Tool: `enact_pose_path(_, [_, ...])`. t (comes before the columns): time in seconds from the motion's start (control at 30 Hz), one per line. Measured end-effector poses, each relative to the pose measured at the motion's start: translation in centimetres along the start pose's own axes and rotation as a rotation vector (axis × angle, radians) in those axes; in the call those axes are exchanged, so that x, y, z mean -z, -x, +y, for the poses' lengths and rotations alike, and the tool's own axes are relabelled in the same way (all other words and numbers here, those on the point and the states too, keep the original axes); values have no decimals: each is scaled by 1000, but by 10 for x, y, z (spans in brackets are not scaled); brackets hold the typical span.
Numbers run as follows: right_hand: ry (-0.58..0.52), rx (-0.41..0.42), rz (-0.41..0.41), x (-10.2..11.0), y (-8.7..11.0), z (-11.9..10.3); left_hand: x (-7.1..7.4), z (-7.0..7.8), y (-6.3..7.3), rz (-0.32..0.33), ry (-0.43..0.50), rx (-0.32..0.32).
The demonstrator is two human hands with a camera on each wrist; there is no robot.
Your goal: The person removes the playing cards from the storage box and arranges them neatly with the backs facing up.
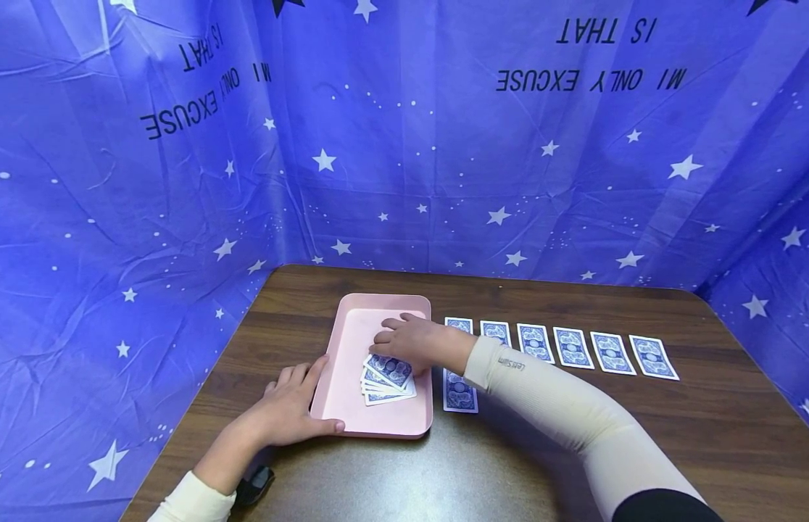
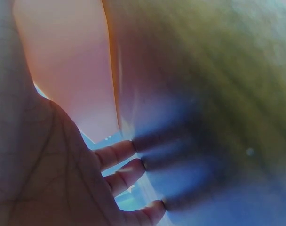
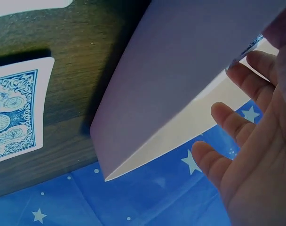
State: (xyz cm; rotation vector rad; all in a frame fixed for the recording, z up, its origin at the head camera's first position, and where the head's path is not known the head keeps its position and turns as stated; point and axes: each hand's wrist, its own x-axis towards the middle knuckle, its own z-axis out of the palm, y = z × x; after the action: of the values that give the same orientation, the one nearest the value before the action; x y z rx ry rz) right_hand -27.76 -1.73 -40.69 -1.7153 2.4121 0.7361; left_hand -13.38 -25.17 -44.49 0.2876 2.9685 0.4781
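A pink tray (image 1: 372,424) holds a loose fan of blue-backed playing cards (image 1: 378,397), face down. My right hand (image 1: 414,342) is over the far end of this fan. Its index finger lies at the corner of the top playing card (image 1: 389,371), with the thumb by the right edge; the other fingers spread toward the far end of the tray. In the right wrist view, part of a card (image 3: 252,44) shows between thumb and index finger. My left hand (image 1: 290,406) rests along the tray's left side, fingers against the outer wall and thumb at the near rim.
Right of the tray, several face-down cards (image 1: 573,348) form a row across the wooden table (image 1: 724,413). Another card (image 1: 459,393) lies below the row's left end, partly under the right forearm. A black object (image 1: 254,486) sits by the left wrist. Blue starry curtains (image 1: 430,145) surround the table.
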Motion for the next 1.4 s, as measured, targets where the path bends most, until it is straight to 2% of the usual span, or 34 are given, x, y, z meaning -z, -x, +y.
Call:
enact_pose_path(0.37, [-71, -22, 41, 1, 8, 5, 0, 1, 0, 9, 5, -2])
enact_pose_path(0.67, [-169, -65, 88, 10, 23, 8, -1, 0, 1, 7, -3, -2])
enact_pose_path(0.87, [-210, -89, 150, 11, 38, 11, -3, -1, -1, 7, 1, 2])
enact_pose_path(1.13, [-330, -129, 246, 6, 63, 18, -3, -1, -1, 23, -4, -8])
enact_pose_path(1.4, [-356, -190, 248, -12, 86, 21, -1, 1, 0, 17, -2, -15])
